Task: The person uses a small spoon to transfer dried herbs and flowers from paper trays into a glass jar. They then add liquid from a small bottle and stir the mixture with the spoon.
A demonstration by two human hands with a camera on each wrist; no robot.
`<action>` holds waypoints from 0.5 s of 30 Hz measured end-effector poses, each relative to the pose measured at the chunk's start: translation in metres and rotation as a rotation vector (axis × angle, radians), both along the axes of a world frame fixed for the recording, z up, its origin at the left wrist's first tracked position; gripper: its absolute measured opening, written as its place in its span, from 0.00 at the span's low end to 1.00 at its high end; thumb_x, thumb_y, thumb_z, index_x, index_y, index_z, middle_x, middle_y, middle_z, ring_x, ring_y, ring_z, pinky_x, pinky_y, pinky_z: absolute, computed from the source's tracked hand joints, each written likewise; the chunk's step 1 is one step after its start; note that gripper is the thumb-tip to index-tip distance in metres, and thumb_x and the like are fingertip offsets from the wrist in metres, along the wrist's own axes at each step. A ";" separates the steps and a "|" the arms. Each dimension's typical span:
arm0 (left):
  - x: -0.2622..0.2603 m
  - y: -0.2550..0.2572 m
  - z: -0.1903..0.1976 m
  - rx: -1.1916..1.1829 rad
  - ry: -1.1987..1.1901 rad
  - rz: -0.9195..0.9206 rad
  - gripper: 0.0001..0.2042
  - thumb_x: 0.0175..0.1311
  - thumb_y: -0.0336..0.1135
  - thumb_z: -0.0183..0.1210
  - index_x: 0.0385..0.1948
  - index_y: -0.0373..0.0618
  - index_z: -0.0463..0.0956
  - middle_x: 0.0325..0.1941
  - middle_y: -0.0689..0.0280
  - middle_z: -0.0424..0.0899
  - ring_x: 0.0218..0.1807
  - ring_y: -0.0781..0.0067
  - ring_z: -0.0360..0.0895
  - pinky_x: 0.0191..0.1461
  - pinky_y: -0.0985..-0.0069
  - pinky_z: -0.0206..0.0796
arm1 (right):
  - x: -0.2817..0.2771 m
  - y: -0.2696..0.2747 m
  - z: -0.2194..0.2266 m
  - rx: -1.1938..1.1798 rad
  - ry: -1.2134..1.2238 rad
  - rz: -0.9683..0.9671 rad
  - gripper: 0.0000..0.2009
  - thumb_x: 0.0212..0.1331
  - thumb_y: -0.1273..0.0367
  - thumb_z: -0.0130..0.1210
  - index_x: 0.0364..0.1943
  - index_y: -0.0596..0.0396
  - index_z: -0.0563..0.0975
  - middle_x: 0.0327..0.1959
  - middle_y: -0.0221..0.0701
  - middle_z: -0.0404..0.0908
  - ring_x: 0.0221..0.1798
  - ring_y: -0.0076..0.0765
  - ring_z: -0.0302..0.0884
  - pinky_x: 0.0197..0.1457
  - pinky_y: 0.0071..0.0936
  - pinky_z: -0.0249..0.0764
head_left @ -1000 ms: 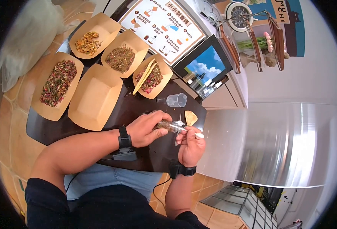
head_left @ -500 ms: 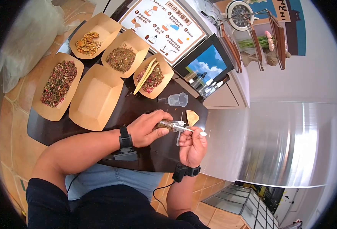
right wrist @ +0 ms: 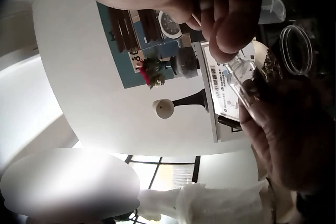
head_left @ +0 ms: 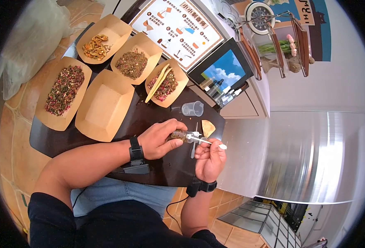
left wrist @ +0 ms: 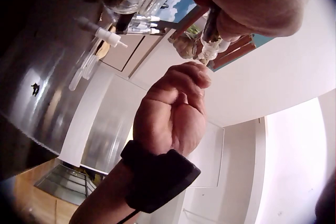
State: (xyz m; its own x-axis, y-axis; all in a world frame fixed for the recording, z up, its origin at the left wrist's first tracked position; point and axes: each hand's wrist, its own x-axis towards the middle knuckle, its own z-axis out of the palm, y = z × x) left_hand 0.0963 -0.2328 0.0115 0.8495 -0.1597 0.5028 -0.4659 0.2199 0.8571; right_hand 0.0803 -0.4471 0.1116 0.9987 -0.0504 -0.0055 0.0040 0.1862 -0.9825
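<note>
My left hand (head_left: 159, 138) grips a small clear glass bottle (head_left: 180, 135) of dried herbs, held tilted with its mouth toward my right hand (head_left: 210, 159). Between thumb and fingers, the right hand pinches a thin white stick (head_left: 204, 141) with a white oval end, like a small spoon. Its far tip overlaps the bottle's mouth in the head view. In the right wrist view, the clear bottle neck (right wrist: 239, 71) shows right by the right fingertips (right wrist: 233, 37). A dropper with a white top (left wrist: 109, 37) lies on the dark table, beyond the bottle.
A clear measuring cup (head_left: 193, 108) and a pale yellow wedge (head_left: 207, 128) are near the bottle. Kraft paper trays, one with pink-and-green herbs (head_left: 65, 90), one with bare insides (head_left: 105, 105), cover the left. Wooden tongs (head_left: 157, 82) lie across another tray. An instruction sheet (head_left: 176, 29) stands behind.
My right hand has moved a little to the right, away from the bottle, and more of the white stick shows between them. The left hand and bottle stay nearly still.
</note>
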 end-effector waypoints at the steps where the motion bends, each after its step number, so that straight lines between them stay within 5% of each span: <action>1: 0.000 0.001 0.001 0.011 0.005 -0.005 0.18 0.77 0.39 0.62 0.60 0.40 0.73 0.51 0.51 0.83 0.50 0.46 0.84 0.55 0.58 0.75 | -0.001 0.001 0.000 -0.102 -0.056 -0.030 0.12 0.84 0.63 0.52 0.48 0.59 0.79 0.35 0.39 0.87 0.30 0.35 0.85 0.31 0.30 0.79; 5: 0.000 0.000 0.001 0.023 0.009 -0.007 0.18 0.77 0.38 0.62 0.60 0.40 0.73 0.52 0.51 0.83 0.50 0.46 0.84 0.55 0.58 0.75 | -0.004 0.003 -0.003 -0.376 -0.140 -0.021 0.12 0.84 0.63 0.53 0.49 0.59 0.79 0.35 0.39 0.87 0.30 0.35 0.85 0.31 0.30 0.79; 7: 0.000 -0.002 -0.001 0.006 -0.036 0.014 0.18 0.76 0.39 0.63 0.60 0.40 0.73 0.52 0.51 0.83 0.50 0.46 0.83 0.55 0.58 0.75 | -0.003 0.005 -0.003 -0.141 0.036 0.050 0.12 0.84 0.62 0.53 0.49 0.58 0.78 0.35 0.38 0.86 0.30 0.34 0.84 0.30 0.29 0.78; 15: 0.001 -0.001 -0.002 0.007 -0.026 0.010 0.18 0.77 0.39 0.62 0.60 0.40 0.73 0.52 0.51 0.82 0.50 0.45 0.83 0.55 0.58 0.75 | 0.001 -0.002 -0.007 0.067 0.113 0.044 0.12 0.85 0.62 0.51 0.47 0.57 0.78 0.36 0.35 0.86 0.31 0.33 0.82 0.32 0.28 0.76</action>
